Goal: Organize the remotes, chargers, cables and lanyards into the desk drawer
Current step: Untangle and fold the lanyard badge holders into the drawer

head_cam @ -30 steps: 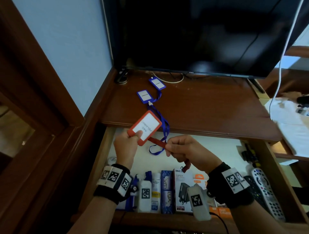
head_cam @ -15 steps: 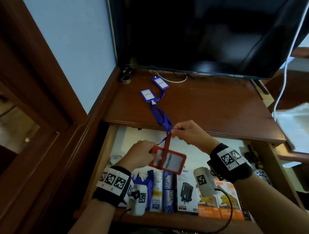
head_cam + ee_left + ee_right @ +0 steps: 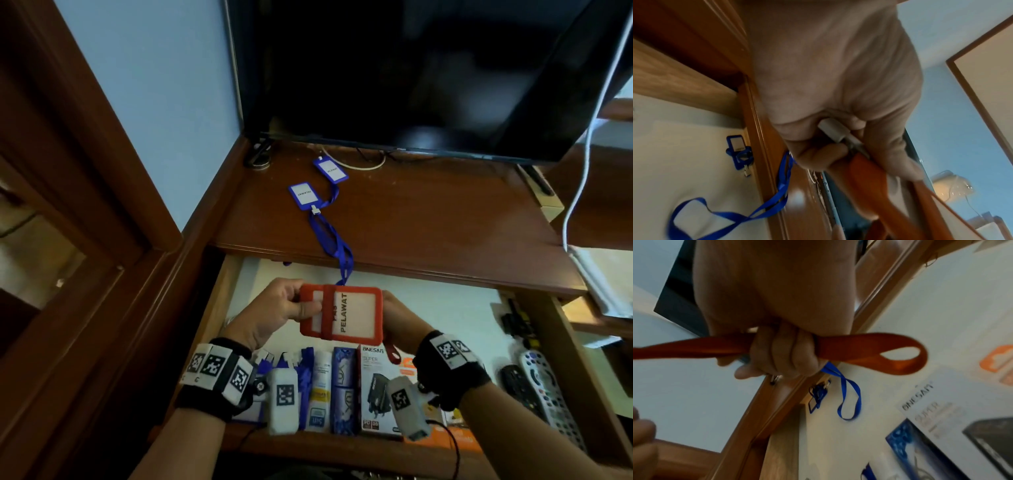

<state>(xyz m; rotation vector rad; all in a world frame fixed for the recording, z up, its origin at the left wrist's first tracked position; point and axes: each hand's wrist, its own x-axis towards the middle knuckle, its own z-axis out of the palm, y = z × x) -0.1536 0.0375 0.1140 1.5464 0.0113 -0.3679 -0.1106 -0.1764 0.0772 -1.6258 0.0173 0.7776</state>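
Note:
A red badge holder (image 3: 356, 313) reading "PELAWAT" is held over the open drawer (image 3: 445, 308), its red strap (image 3: 327, 313) wrapped across its face. My left hand (image 3: 287, 306) pinches the holder's left edge, the white clip (image 3: 833, 131) in its fingers. My right hand (image 3: 394, 318) grips the red strap (image 3: 869, 352) behind the holder's right side, a loop sticking out of the fist. Two blue badge holders (image 3: 303, 195) lie on the desk top, and their blue strap (image 3: 337, 246) hangs over the edge into the drawer. Another blue badge holder (image 3: 736, 151) lies at the drawer's back.
Charger boxes (image 3: 376, 387) and small packs (image 3: 320, 390) line the drawer's front. Two remotes (image 3: 541, 387) lie at its right side. A dark TV (image 3: 411, 75) stands at the back of the desk top (image 3: 428, 222), with a white cable (image 3: 582, 154) hanging at the right.
The red holder came down from above the desk edge to over the drawer. My right hand went from the strap's upper end to behind the holder, and the strap now wraps across its face.

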